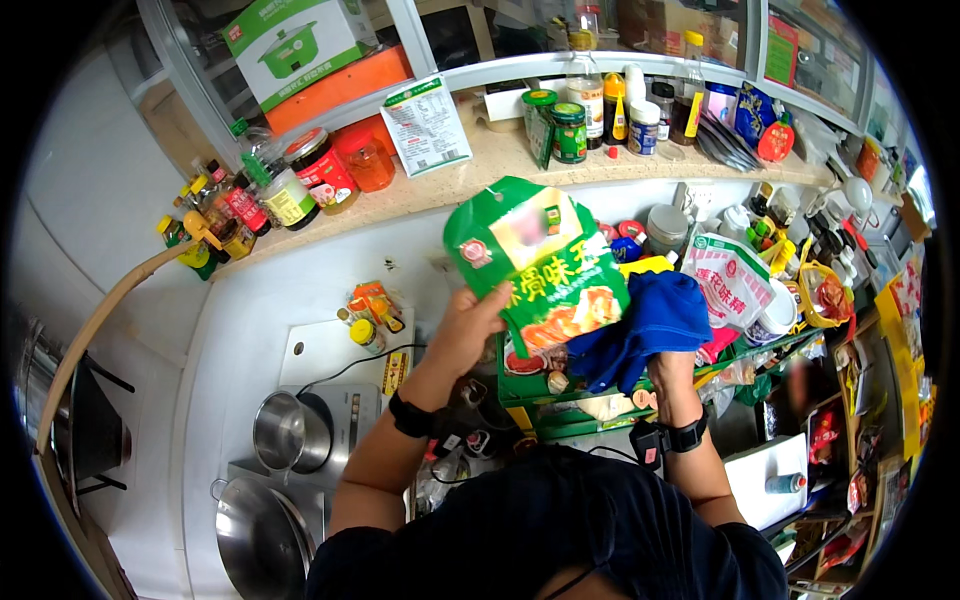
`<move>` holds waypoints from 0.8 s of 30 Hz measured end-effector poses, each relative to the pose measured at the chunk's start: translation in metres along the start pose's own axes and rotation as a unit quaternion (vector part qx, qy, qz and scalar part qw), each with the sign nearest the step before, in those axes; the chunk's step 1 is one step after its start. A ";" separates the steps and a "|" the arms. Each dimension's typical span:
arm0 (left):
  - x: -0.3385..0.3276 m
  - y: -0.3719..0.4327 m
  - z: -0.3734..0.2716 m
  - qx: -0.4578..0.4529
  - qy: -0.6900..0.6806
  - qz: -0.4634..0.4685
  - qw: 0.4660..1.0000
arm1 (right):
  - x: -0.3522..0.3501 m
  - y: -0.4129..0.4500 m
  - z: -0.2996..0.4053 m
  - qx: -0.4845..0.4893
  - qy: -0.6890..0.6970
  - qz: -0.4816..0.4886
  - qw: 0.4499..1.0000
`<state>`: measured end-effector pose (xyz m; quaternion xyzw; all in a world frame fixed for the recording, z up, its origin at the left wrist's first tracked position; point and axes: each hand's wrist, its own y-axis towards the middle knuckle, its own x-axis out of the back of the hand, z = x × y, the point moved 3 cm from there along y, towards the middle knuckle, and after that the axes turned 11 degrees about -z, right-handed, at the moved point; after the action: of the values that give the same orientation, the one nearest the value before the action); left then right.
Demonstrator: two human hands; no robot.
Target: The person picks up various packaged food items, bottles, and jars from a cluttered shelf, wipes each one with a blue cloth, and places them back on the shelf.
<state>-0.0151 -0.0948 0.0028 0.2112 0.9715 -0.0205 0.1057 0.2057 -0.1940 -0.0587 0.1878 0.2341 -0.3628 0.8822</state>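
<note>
My left hand [471,330] grips the lower left edge of a green seasoning pouch [555,285], thumb on its printed front. The pouch bears yellow writing and a picture of food. A blue cloth [652,322] is bunched over my right hand [671,367], which holds it from below; its fingers are mostly hidden under the folds. The cloth's left side lies close to the pouch's right edge; whether they touch I cannot tell. Beneath both is a green crate [517,390] with packets and garlic. Behind the cloth stands a white and pink seasoning bag [724,285].
A speckled ledge [495,166] bears jars, bottles and a white packet [426,125]. To the left are a steel pot [291,433] on an induction cooker [358,409] and a steel wok [259,536]. Crowded containers and a yellow basket [825,292] stand at the right.
</note>
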 end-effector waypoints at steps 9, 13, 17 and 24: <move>0.093 0.100 -0.054 -0.122 -0.030 -0.101 0.987 | 0.033 -0.008 0.011 -0.068 0.043 -0.091 0.993; 0.119 0.159 -0.083 -0.148 -0.030 -0.109 0.983 | 0.041 -0.019 0.016 -0.068 0.050 -0.115 0.990; 0.128 0.201 -0.092 -0.163 -0.057 -0.112 0.979 | 0.054 -0.027 0.021 -0.055 0.027 -0.134 0.989; 0.156 0.258 -0.081 -0.173 -0.042 -0.102 0.979 | 0.061 -0.052 0.045 -0.062 -0.009 -0.170 0.983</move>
<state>-0.0624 0.2099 0.0501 0.0888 0.9714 0.1284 0.1790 0.2183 -0.2847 -0.0640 0.0873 0.2768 -0.4943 0.8194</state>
